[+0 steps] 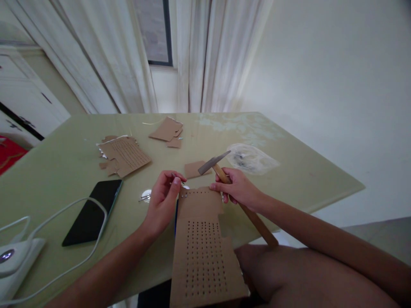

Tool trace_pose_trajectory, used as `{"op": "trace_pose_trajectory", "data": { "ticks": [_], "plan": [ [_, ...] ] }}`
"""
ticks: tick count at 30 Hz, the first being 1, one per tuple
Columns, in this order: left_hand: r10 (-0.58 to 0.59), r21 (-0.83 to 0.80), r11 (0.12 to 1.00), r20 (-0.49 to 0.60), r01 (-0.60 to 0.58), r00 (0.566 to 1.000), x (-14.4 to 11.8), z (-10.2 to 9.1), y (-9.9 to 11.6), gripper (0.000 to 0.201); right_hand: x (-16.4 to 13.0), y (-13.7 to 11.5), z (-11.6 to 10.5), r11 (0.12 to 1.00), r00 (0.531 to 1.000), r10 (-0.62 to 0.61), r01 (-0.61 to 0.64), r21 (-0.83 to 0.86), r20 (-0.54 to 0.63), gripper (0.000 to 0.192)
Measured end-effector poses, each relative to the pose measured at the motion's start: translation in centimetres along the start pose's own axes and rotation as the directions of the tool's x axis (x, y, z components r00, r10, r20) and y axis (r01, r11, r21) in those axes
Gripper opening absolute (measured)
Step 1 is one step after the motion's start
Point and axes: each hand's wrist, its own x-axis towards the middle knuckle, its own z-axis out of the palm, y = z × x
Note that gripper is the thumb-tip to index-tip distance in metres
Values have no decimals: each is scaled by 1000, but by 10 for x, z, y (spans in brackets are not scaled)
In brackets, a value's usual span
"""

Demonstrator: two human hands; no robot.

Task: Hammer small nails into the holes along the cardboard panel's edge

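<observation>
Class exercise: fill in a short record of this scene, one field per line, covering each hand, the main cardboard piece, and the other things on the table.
left hand: pinches a small nail at the top corner of the perforated cardboard
right hand: grips a hammer by its wooden handle, head raised
perforated cardboard: overhangs the near table edge
table: phone, white cable, cardboard scraps, plastic bag

Single head-worn view | looks forward and down, close over the green table (64, 171) | curtained window (157, 34) straight ahead
</observation>
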Motion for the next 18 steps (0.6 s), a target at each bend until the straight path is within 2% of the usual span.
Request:
{"op": "trace_pose_trajectory", "data": {
  "ticks": [3, 6, 9, 12, 18],
  "plan": [
    [44, 95, 994, 37, -48, 998, -2, -2, 1, 20, 1, 2, 1, 1000, 1000, -9, 9, -15, 21, 37],
    [163, 197, 962, 142, -190, 976, 3, -12, 7, 20, 1, 2, 2, 1000, 1000, -22, 22, -15, 12, 37],
    [255, 226, 916, 309, -331, 916, 12, -25, 15, 19, 1, 1, 2, 999, 1000, -27, 27, -21, 16, 35],
    [286, 245, 876, 432, -416, 855, 20, -34, 20, 19, 0, 1, 1, 999, 999, -39, 40, -27, 32, 33],
    [320, 248, 845, 475, -473, 820, 22, -35, 17, 16, 0, 3, 0, 998, 998, -47, 49, -44, 48, 34]
  ]
}}
